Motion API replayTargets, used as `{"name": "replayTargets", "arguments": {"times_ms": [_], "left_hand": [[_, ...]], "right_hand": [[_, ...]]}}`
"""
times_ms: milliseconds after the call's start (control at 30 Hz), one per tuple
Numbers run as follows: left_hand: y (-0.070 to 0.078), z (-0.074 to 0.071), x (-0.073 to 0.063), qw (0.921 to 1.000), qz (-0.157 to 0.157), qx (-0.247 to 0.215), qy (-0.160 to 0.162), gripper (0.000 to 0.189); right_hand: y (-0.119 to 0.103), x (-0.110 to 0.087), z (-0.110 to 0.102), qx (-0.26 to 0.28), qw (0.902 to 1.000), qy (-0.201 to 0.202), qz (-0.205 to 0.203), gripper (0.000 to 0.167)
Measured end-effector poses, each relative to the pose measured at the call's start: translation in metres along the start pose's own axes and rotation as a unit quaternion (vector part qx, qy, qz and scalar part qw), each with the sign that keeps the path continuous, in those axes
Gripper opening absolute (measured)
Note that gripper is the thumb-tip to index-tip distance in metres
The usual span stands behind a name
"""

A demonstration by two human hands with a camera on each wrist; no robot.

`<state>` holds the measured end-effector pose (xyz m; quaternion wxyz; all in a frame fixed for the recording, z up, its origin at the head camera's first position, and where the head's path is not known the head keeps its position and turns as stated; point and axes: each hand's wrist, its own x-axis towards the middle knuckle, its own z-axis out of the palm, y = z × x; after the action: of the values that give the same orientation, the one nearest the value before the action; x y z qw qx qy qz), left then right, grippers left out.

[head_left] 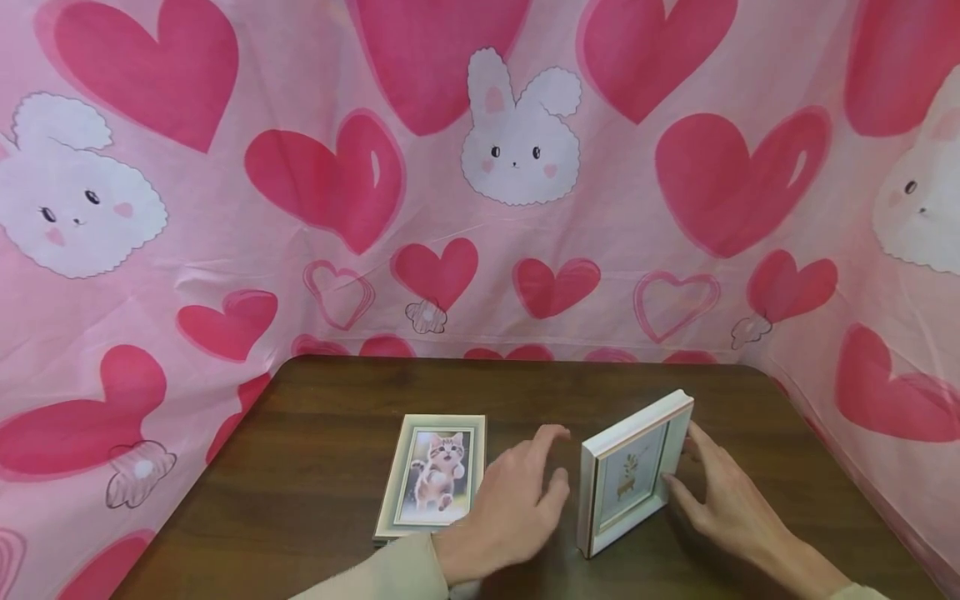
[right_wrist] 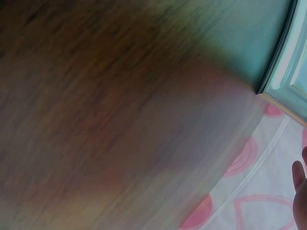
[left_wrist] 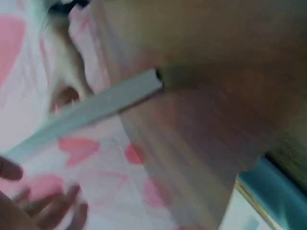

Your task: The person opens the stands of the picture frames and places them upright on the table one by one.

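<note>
A white picture frame [head_left: 637, 475] with a plant picture stands upright on the table, turned at an angle. At its right side edge, my right hand [head_left: 723, 492] grips it, thumb at the front and fingers reaching behind. My left hand [head_left: 517, 500] hovers to the left of this frame, fingers loosely bent and apart from it, nothing held. Beneath and beside the left wrist lies a second picture frame [head_left: 390, 492] with a kitten picture, face up; the sleeve and hand cover its lower right corner. The left wrist view is blurred and shows the upright frame [left_wrist: 96, 108] edge-on.
The brown wooden table [head_left: 330, 392] has rounded far corners. Pink cloth [head_left: 517, 233] with hearts and white rabbits hangs behind it and along both sides, close to the table edges.
</note>
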<state>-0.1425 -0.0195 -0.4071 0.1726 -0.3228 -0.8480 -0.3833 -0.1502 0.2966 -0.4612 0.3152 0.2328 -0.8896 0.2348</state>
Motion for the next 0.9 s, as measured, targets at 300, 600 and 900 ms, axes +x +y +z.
{"name": "replayTargets", "arguments": {"times_ms": [300,600,900], "left_hand": [[-0.032,-0.004,0.043,0.9628,-0.088,-0.201,-0.158,0.022],[-0.041,0.014,0.061,0.9216,-0.075,-0.241,-0.295,0.039],[-0.041,0.021,0.066,0.9096,-0.056,-0.234,-0.339,0.036]], "right_hand": [[0.001,0.0,0.0,0.0,1.0,0.0,-0.004,0.111],[-0.001,0.001,0.0,0.005,1.0,-0.001,0.001,0.11],[0.0,0.0,0.0,0.003,1.0,-0.002,-0.004,0.112]]}}
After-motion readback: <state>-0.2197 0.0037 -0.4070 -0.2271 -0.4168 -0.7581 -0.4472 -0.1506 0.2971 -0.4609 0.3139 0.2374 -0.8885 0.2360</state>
